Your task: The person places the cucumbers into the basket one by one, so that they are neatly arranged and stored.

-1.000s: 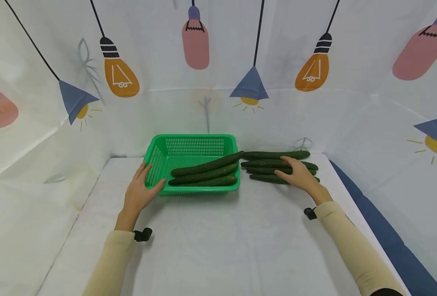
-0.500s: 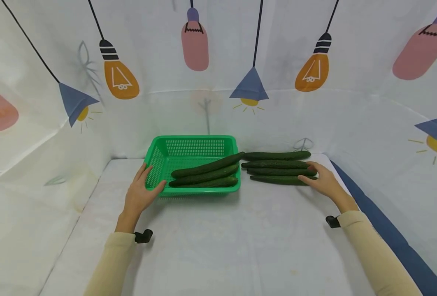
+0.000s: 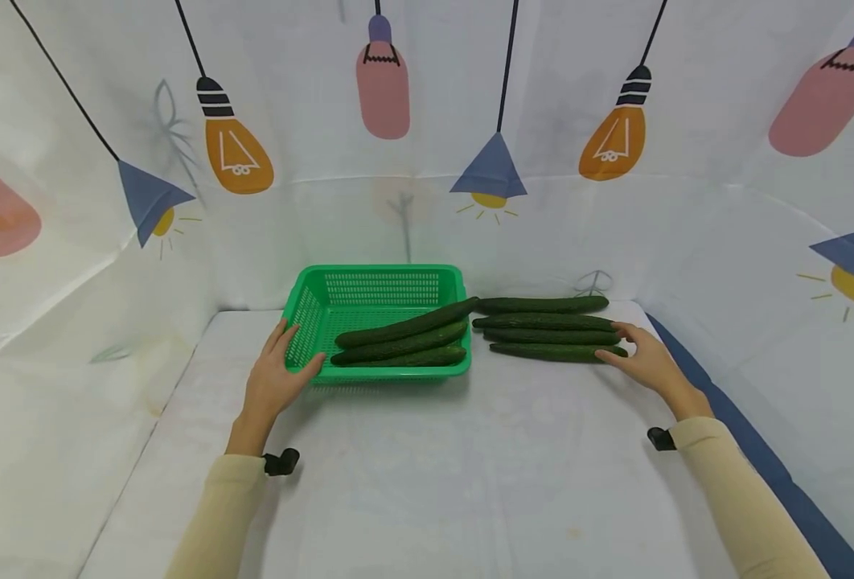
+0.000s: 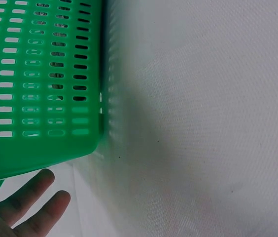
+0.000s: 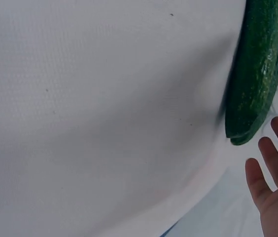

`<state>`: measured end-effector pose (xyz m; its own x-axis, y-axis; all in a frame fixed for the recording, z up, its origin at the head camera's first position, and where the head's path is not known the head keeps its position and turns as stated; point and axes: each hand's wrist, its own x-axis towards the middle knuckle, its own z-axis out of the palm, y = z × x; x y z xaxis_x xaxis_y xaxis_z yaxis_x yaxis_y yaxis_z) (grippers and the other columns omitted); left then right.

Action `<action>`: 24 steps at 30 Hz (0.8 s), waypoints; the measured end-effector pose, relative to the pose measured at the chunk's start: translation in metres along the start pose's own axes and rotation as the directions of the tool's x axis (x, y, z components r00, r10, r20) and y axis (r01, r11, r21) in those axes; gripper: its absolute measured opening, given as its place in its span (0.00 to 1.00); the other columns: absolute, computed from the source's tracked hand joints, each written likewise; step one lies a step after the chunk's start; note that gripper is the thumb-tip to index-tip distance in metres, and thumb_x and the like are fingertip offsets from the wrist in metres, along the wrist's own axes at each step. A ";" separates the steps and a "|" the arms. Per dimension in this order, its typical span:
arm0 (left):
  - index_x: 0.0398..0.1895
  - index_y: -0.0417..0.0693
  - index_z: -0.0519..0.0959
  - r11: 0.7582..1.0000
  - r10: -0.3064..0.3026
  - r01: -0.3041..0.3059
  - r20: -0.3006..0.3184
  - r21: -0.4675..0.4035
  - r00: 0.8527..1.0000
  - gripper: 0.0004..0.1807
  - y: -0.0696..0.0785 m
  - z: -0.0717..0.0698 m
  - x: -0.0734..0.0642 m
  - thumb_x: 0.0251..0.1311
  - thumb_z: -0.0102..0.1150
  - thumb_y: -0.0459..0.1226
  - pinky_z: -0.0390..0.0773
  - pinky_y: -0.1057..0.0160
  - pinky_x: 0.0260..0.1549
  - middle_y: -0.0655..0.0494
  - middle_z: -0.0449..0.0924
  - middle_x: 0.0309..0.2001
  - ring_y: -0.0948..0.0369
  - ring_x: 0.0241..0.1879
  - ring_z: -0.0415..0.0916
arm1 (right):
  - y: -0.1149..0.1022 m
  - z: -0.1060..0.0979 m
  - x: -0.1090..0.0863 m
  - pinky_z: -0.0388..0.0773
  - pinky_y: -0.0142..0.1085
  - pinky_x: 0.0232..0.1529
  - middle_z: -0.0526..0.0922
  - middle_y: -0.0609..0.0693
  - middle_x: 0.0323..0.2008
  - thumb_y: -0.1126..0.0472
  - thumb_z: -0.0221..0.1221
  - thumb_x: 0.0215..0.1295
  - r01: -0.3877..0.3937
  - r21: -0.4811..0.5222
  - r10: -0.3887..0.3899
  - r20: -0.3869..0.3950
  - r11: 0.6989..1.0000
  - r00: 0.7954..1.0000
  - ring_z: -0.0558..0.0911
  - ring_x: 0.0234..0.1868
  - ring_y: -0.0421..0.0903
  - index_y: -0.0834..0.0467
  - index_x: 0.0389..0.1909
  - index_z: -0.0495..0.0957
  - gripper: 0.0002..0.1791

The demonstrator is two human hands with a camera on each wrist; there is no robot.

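— Right hand (image 3: 651, 362) has slid outward over the last second, from above the middle of the four loose cucumbers (image 3: 543, 322) to their right ends. Left hand (image 3: 271, 382) and the green basket (image 3: 381, 277) look parked. What've you got at your end?

— Same over the link. I count those four on the white table (image 3: 427, 466), just right of the basket and roughly side by side, plus three more cucumbers (image 3: 401, 342) inside it. One of those pokes its tip up over the right rim (cheeky thing).

— Either hand gripping anything?

— Not that I can see. Left is relaxed, thumb by the near rim, fingers along the outside of the basket; my left wrist cam shows two straight ones. Right is spread too, thumb at the end of the nearest loose cucumber, index by the ends behind it. Can't tell what it's actually touching; on the right wrist cam those fingertips sit just beside a cucumber end.

— So how'd you do this bit well?

— Gently. I read it as working those ends, so I'd nudge square on with spread fingers. They look round enough that a sideways shove would probably roll them. I'd also watch the rear one: its left end sits right by that poking tip, so pushing left might knock it. And I'd have the left hand steady the basket throughout.
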<state>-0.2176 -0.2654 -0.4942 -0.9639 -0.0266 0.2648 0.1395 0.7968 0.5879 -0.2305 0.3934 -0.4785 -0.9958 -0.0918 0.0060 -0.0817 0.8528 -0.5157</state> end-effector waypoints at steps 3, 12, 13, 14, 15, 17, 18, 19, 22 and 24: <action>0.79 0.47 0.63 1.000 0.005 -0.005 -0.004 -0.002 1.000 0.46 0.001 -0.001 0.000 0.65 0.60 0.61 0.69 0.27 0.61 0.48 0.51 0.83 0.34 0.73 0.62 | 0.004 0.003 0.001 0.70 0.69 0.59 0.69 0.72 0.67 0.42 0.64 0.70 0.004 0.003 -0.004 0.004 1.000 1.000 0.68 0.66 0.73 0.68 0.77 0.58 0.48; 0.79 0.50 0.62 1.000 -0.006 0.006 0.007 -0.010 1.000 0.46 0.001 0.000 -0.001 0.65 0.60 0.63 0.69 0.28 0.61 0.50 0.50 0.83 0.35 0.74 0.61 | 0.015 0.012 0.003 0.71 0.68 0.60 0.70 0.76 0.66 0.42 0.64 0.70 -0.010 0.026 0.010 0.012 1.000 1.000 0.69 0.65 0.74 0.72 0.75 0.58 0.48; 0.80 0.50 0.62 1.000 -0.007 0.007 0.009 -0.011 1.000 0.46 0.000 0.000 -0.001 0.65 0.60 0.63 0.69 0.28 0.61 0.50 0.50 0.83 0.35 0.74 0.61 | 0.016 0.012 0.002 0.70 0.68 0.60 0.70 0.76 0.66 0.42 0.64 0.70 -0.010 0.031 0.009 0.010 0.999 1.000 0.69 0.65 0.74 0.72 0.75 0.59 0.48; 0.80 0.51 0.62 1.000 -0.009 0.009 0.010 -0.011 1.000 0.46 0.000 0.000 -0.002 0.65 0.60 0.63 0.69 0.28 0.61 0.50 0.50 0.83 0.35 0.74 0.61 | 0.017 0.013 0.002 0.70 0.68 0.60 0.69 0.76 0.65 0.42 0.64 0.70 -0.011 0.036 0.010 0.009 0.999 1.000 0.69 0.65 0.74 0.72 0.74 0.59 0.48; 0.80 0.51 0.62 1.000 -0.009 0.009 0.012 -0.009 1.000 0.46 0.000 0.000 -0.002 0.65 0.60 0.63 0.69 0.28 0.61 0.50 0.50 0.83 0.35 0.74 0.61 | 0.017 0.013 0.001 0.70 0.69 0.61 0.69 0.76 0.65 0.42 0.64 0.70 -0.012 0.041 0.011 0.009 0.999 1.000 0.69 0.65 0.74 0.73 0.74 0.60 0.47; 0.80 0.51 0.62 1.000 -0.009 0.009 0.012 -0.005 1.000 0.46 0.001 0.000 -0.002 0.65 0.60 0.63 0.69 0.28 0.60 0.50 0.50 0.83 0.35 0.74 0.61 | 0.019 0.014 0.001 0.70 0.68 0.60 0.71 0.76 0.64 0.42 0.64 0.70 -0.012 0.043 0.011 0.007 0.999 1.000 0.70 0.64 0.74 0.73 0.72 0.62 0.46; 0.80 0.51 0.62 1.000 -0.009 0.009 0.013 -0.003 1.000 0.46 0.001 0.000 -0.002 0.65 0.59 0.63 0.69 0.28 0.60 0.50 0.50 0.83 0.35 0.74 0.61 | 0.020 0.014 0.001 0.71 0.68 0.60 0.71 0.76 0.63 0.42 0.64 0.69 -0.011 0.044 0.011 0.006 0.999 1.000 0.71 0.63 0.73 0.73 0.71 0.63 0.45; 0.80 0.51 0.62 1.000 -0.007 0.007 0.013 -0.003 1.000 0.46 0.001 0.000 -0.002 0.65 0.59 0.63 0.69 0.28 0.61 0.50 0.50 0.83 0.35 0.74 0.61 | 0.020 0.015 0.001 0.72 0.67 0.59 0.72 0.76 0.62 0.42 0.64 0.69 -0.009 0.038 0.009 0.009 0.999 1.000 0.73 0.62 0.73 0.73 0.71 0.64 0.45; 0.80 0.51 0.62 1.000 -0.012 0.012 0.017 -0.004 1.000 0.46 0.001 -0.001 -0.002 0.65 0.59 0.64 0.68 0.28 0.61 0.50 0.49 0.83 0.35 0.75 0.60 | 0.020 0.017 0.001 0.76 0.63 0.55 0.77 0.73 0.57 0.43 0.65 0.69 -0.002 0.020 0.001 0.008 1.000 1.000 0.77 0.56 0.69 0.72 0.68 0.68 0.42; 0.80 0.51 0.62 1.000 -0.017 0.017 0.019 -0.003 1.000 0.47 0.001 -0.001 -0.002 0.65 0.59 0.64 0.68 0.28 0.62 0.51 0.49 0.83 0.35 0.75 0.59 | 0.020 0.019 0.002 0.77 0.61 0.52 0.78 0.71 0.55 0.43 0.66 0.68 0.006 0.007 -0.006 0.017 1.000 1.000 0.79 0.53 0.67 0.70 0.67 0.70 0.40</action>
<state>-0.2150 -0.2649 -0.4930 -0.9703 -0.0287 0.2404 0.1238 0.7947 0.5943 -0.2330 0.4006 -0.5051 -0.9944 -0.1054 -0.0059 -0.0869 0.8487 -0.5216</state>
